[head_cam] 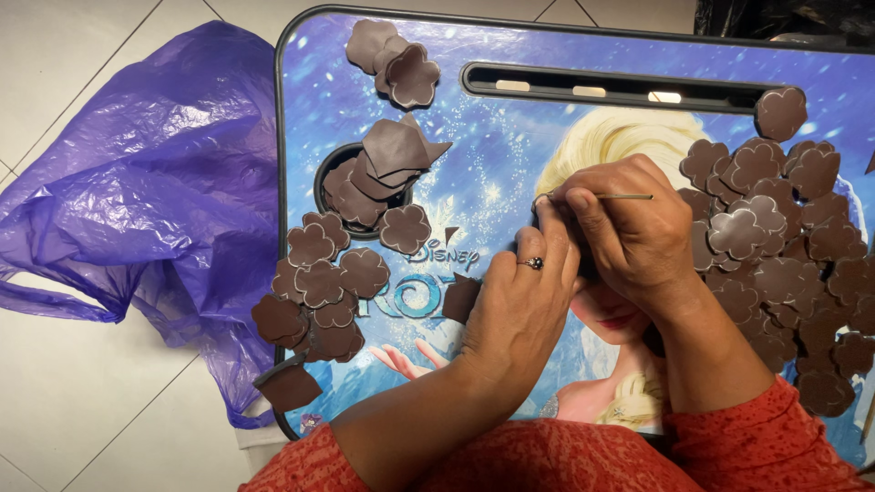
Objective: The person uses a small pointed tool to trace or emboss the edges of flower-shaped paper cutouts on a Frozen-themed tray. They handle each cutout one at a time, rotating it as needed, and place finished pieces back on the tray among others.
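Observation:
My left hand, with a ring on one finger, presses down on a dark brown foam piece at the middle of a blue lap tray printed with a cartoon figure. My right hand sits against it and grips a thin metal tool whose shaft pokes out to the right. The piece under both hands is mostly hidden. A brown scrap lies just left of my left hand.
Several brown flower-shaped foam cutouts are heaped at the tray's right and left. Angular scraps fill the round cup hole. A slot runs along the tray's top. A purple plastic bag lies on the tiled floor at left.

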